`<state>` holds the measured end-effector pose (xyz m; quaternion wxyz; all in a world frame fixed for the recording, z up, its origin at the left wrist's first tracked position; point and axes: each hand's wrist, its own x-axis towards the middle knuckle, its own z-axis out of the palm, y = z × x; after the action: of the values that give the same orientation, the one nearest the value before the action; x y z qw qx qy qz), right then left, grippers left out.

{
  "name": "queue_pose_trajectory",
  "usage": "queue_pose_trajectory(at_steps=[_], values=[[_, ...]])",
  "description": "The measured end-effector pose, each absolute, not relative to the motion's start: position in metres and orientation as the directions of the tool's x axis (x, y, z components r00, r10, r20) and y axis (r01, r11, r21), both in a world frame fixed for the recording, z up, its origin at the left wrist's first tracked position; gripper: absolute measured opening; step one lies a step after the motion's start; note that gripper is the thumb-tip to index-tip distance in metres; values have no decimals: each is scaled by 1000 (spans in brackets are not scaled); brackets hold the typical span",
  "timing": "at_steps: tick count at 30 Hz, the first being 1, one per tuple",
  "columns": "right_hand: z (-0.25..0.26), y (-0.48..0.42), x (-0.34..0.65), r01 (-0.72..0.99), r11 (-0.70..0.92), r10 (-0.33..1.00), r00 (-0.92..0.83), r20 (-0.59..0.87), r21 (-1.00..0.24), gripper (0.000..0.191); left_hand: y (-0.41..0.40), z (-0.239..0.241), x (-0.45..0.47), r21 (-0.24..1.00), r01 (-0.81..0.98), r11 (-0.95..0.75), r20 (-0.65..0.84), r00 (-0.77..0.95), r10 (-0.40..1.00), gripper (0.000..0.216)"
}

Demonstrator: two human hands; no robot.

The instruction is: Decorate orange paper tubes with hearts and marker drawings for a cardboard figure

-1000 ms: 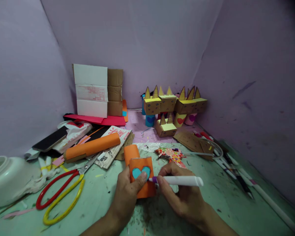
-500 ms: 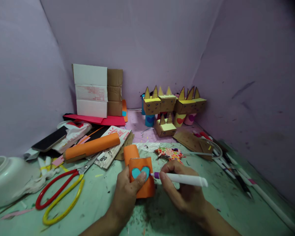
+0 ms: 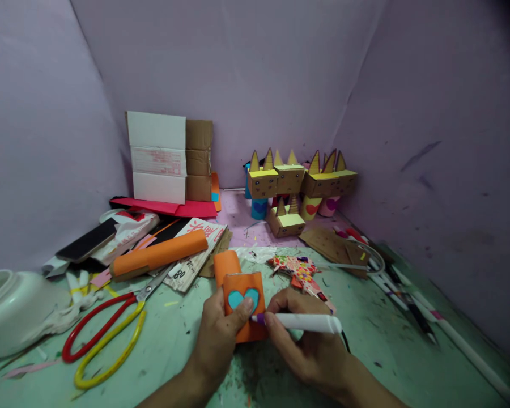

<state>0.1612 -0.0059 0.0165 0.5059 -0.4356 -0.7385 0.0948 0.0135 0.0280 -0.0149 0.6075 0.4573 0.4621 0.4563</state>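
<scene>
My left hand grips an orange paper piece, with the thumb pressed over a blue heart on its front. Behind that piece another orange paper part sticks up. My right hand holds a white marker with a purple tip end, pointing left. Its tip is at the lower right side of the heart, on or very close to the orange paper. A glue gun covered in a colourful pattern lies just beyond my right hand.
Red-and-yellow scissors, an orange roll and a white bowl are on the left. Cardboard animal figures stand at the back, near folded cardboard. Pens lie along the right wall.
My right hand and the marker have moved left and slightly down, bringing the tip from the heart's right edge to its lower right. More of the glue gun shows. My left hand stays put.
</scene>
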Motion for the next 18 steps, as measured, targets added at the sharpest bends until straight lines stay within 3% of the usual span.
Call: queue_pose_trajectory(at_steps=[12,18], values=[[21,-2,173,619,542,718,9,696,-568,11,27,-12,14,973,-144,182,-150,205,967,33],[20,-3,172,644,546,712,-20,702,-536,11,27,-10,15,970,-151,191,-161,189,969,33]])
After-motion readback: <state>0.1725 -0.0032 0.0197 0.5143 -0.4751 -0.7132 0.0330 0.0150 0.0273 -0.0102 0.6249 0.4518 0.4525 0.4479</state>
